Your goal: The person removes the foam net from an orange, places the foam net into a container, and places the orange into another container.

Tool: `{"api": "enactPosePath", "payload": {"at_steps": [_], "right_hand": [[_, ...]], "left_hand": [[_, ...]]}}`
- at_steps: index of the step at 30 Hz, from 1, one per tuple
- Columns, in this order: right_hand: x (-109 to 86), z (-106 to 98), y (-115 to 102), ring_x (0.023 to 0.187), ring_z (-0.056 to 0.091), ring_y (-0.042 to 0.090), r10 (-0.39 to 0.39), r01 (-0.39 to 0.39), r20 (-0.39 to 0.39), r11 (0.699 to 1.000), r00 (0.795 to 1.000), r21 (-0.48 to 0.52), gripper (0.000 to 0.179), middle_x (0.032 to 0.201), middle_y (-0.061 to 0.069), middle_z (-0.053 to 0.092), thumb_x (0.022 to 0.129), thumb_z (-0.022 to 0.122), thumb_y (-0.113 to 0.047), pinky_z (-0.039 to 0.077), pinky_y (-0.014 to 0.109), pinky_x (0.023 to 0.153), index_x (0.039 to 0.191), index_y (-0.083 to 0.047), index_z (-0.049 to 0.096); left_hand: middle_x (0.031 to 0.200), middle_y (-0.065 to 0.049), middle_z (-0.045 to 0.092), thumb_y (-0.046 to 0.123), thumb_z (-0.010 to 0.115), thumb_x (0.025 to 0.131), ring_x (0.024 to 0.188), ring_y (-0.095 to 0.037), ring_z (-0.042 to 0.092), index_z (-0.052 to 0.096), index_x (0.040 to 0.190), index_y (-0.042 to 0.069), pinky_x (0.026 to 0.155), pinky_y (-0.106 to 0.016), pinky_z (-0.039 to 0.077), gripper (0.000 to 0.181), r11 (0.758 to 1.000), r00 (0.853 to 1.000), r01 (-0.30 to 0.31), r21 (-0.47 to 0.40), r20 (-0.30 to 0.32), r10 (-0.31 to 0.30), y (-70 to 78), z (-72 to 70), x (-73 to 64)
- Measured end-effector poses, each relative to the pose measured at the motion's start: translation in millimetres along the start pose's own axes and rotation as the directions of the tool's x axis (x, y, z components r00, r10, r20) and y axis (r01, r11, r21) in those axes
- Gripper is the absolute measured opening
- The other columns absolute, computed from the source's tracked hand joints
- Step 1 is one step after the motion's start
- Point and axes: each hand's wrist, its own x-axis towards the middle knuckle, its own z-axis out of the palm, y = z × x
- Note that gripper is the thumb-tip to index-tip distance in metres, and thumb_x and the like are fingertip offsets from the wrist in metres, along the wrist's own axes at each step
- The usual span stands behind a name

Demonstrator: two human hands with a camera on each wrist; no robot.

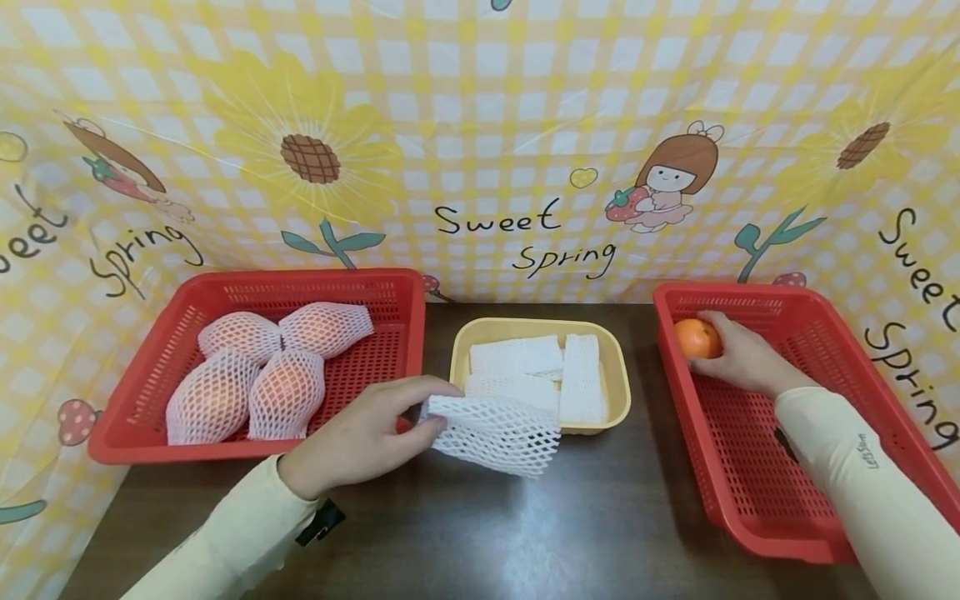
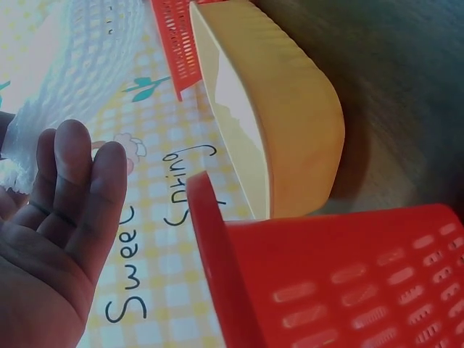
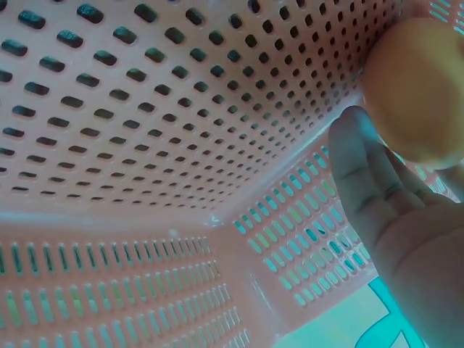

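Left hand (image 1: 367, 433) pinches foam net (image 1: 501, 435), yellow tray (image 1: 618, 385) at net's 1 o'clock; right hand (image 1: 744, 358) grips orange fruit (image 1: 697, 339) at red basket (image 1: 795, 547)'s 10 o'clock.

"Sweet Spring" scrawled in black a few times across the yellow-checked cloth (image 1: 495, 125), some tiny lettering printed on the right sleeve (image 1: 862, 492), too small to be read

orange fruit (image 1: 695, 339); white net sleeve (image 1: 495, 432); red baskets (image 1: 738, 450); yellow-white checked cloth (image 1: 495, 125).

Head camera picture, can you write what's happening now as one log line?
Left hand: pinches foam net | Right hand: holds orange | Orange: in right red basket
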Motion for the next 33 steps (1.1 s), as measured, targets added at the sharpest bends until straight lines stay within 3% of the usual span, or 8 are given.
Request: {"api": "enactPosePath", "payload": {"at_steps": [7,10,14,19,23,29,31,33], "right_hand": [[-7.7,-10,-6,0.118,0.046,0.048,0.005,-0.005,0.027,1.0,1.0,-0.006,0.104,0.141,0.033,0.039,0.087,0.077,-0.05,0.039,0.07,0.096,0.156,0.001,0.019],[-15.1,-18,-18,0.122,0.044,0.049,0.002,-0.002,0.021,1.0,1.0,-0.019,0.106,0.144,0.033,0.036,0.087,0.075,-0.053,0.037,0.072,0.097,0.159,-0.002,0.016],[-30.7,-29,-47,0.129,0.039,0.049,-0.016,0.015,-0.026,0.999,1.0,-0.037,0.1,0.149,0.031,0.032,0.089,0.072,-0.054,0.035,0.073,0.098,0.16,-0.007,0.019],[-53.1,-29,-104,0.13,0.043,0.043,-0.14,0.135,-0.108,0.989,0.984,-0.053,0.078,0.149,0.023,0.039,0.093,0.071,-0.045,0.038,0.067,0.1,0.154,-0.008,0.038],[-72.4,-17,-153,0.125,0.051,0.033,-0.336,0.331,-0.156,0.942,0.929,-0.054,0.061,0.139,0.013,0.054,0.093,0.075,-0.034,0.042,0.058,0.101,0.144,-0.008,0.053],[-96.7,25,-208,0.119,0.058,0.019,-0.589,0.6,-0.208,0.8,0.781,-0.013,0.056,0.131,0.002,0.062,0.091,0.077,-0.032,0.049,0.045,0.097,0.14,-0.01,0.058],[-102.2,41,-222,0.121,0.057,0.017,-0.619,0.635,-0.216,0.772,0.755,0.01,0.059,0.133,0.001,0.06,0.093,0.075,-0.038,0.049,0.043,0.098,0.142,-0.01,0.055],[-105.7,56,-232,0.121,0.057,0.015,-0.621,0.644,-0.212,0.763,0.754,0.058,0.06,0.134,0.001,0.06,0.094,0.073,-0.039,0.049,0.042,0.098,0.143,-0.011,0.053]], "left_hand": [[0.115,0.011,0.065,0.013,0.071,0.093,0.092,-0.011,0.058,0.065,0.126,0.024,0.073,-0.03,0.051,0.035,1.0,1.0,-0.01,0.002,-0.014,0.01,1.5,-0.5,0.7],[0.112,0.009,0.064,0.014,0.071,0.094,0.073,-0.007,0.054,0.063,0.13,0.023,0.063,-0.027,0.049,0.037,1.0,1.0,0.004,0.007,-0.013,-0.003,2.5,-0.9,0.6],[0.092,0.009,0.059,0.018,0.07,0.096,0.053,-0.006,0.038,0.058,0.135,0.024,0.051,-0.027,0.041,0.041,1.0,1.0,0.023,0.017,-0.007,-0.023,3.4,-0.9,0.9],[0.075,0.006,0.049,0.019,0.071,0.095,0.052,-0.005,0.038,0.052,0.139,0.027,0.048,-0.026,0.04,0.048,1.0,1.0,0.009,0.016,-0.007,-0.009,5.1,0.8,1.5],[0.071,0.003,0.047,0.02,0.071,0.095,0.055,-0.008,0.041,0.052,0.139,0.028,0.05,-0.026,0.04,0.048,1.0,1.0,0.002,-0.005,0.013,-0.002,8.1,3.8,3.0],[0.076,0.009,0.049,0.021,0.069,0.097,0.064,-0.008,0.049,0.053,0.14,0.025,0.057,-0.026,0.045,0.047,0.998,0.997,-0.056,0.028,0.064,0.054,18.2,10.3,3.4],[0.081,0.01,0.052,0.021,0.068,0.097,0.064,-0.008,0.049,0.051,0.142,0.023,0.058,-0.026,0.046,0.049,0.994,0.993,-0.094,0.059,0.073,0.089,22.6,12.5,2.8],[0.09,0.01,0.056,0.021,0.068,0.097,0.067,-0.007,0.051,0.05,0.144,0.022,0.061,-0.025,0.048,0.05,0.989,0.989,-0.124,0.084,0.085,0.117,26.6,14.4,1.8]]}}
